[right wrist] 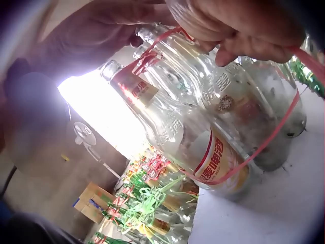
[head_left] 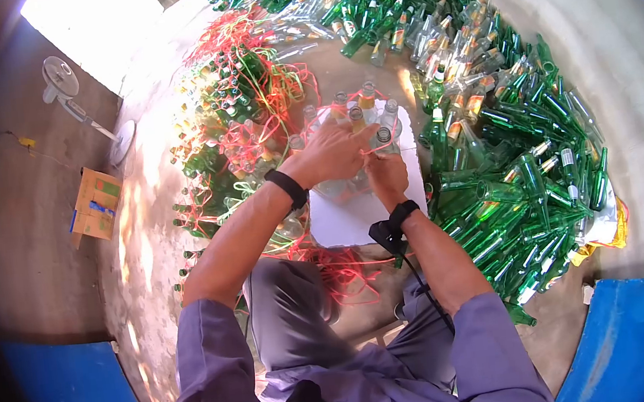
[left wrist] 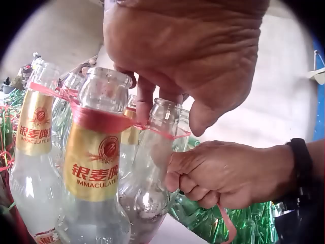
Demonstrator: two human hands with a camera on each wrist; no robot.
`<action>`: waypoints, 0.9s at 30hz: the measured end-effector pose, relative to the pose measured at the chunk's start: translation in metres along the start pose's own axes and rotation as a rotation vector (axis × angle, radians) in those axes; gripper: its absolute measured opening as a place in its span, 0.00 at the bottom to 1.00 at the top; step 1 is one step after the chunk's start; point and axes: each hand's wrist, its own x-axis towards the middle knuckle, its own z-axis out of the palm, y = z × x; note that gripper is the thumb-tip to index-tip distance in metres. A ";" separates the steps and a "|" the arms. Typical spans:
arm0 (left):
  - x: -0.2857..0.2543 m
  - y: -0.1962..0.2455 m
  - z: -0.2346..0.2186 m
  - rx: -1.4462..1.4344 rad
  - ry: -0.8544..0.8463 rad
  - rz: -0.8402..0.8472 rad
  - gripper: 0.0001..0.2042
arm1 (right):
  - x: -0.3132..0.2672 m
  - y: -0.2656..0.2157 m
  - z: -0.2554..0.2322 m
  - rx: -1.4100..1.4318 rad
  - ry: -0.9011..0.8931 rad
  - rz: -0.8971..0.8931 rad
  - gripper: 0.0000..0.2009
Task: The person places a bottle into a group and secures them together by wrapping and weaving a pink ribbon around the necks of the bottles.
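Note:
Several clear glass bottles (left wrist: 94, 152) with gold neck labels stand bunched upright on a white board (head_left: 340, 226). A pink plastic strap (left wrist: 101, 121) runs round their necks, and another pink strand (right wrist: 264, 147) loops low round their bodies. My left hand (head_left: 333, 153) reaches over the bottle tops, its fingers pointing down among the necks; the fingertips are partly hidden behind the glass. At the near right side of the bunch, my right hand (left wrist: 218, 173) is curled into a fist and grips the strap, whose tail hangs out below the fist.
Green and clear bottles (head_left: 524, 180) lie heaped along the right and back. Standing bottles tied with red and green strap (head_left: 244, 131) fill the left. Further left are a standing fan (head_left: 62, 79) and a cardboard box (head_left: 96, 203). Loose red strap (head_left: 349, 273) lies by the knees.

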 end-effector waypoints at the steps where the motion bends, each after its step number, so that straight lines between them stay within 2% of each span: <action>1: 0.003 -0.003 0.000 0.006 -0.002 0.045 0.28 | 0.000 -0.001 -0.002 0.007 -0.028 0.019 0.26; 4: 0.010 -0.007 0.005 0.025 0.012 0.126 0.28 | 0.000 -0.003 -0.007 0.035 -0.117 0.070 0.31; 11: 0.019 -0.006 -0.007 0.169 -0.048 0.194 0.27 | 0.007 0.004 -0.005 0.011 -0.156 0.058 0.31; 14: 0.026 -0.011 -0.008 0.217 -0.042 0.260 0.28 | 0.006 0.005 -0.007 -0.025 -0.148 0.013 0.28; 16: 0.028 -0.011 -0.011 0.233 -0.062 0.272 0.28 | 0.001 0.000 -0.016 -0.064 -0.157 -0.119 0.27; 17: 0.030 -0.011 -0.014 0.254 -0.078 0.284 0.28 | 0.001 0.001 -0.015 -0.062 -0.158 -0.117 0.27; 19: 0.035 -0.010 -0.022 0.250 -0.129 0.267 0.27 | 0.001 0.003 -0.014 -0.010 -0.101 -0.114 0.22; 21: 0.036 -0.011 -0.025 0.246 -0.181 0.248 0.27 | 0.000 0.006 -0.015 0.018 -0.110 -0.131 0.23; 23: 0.035 -0.015 -0.025 0.233 -0.021 0.254 0.21 | -0.001 0.006 -0.015 0.047 -0.122 -0.151 0.25; 25: 0.036 -0.019 -0.026 0.185 -0.059 0.191 0.19 | -0.002 0.002 -0.017 -0.054 -0.111 -0.187 0.26; 27: 0.034 -0.020 -0.031 0.136 -0.098 0.130 0.17 | -0.002 0.003 -0.018 -0.025 -0.150 -0.186 0.27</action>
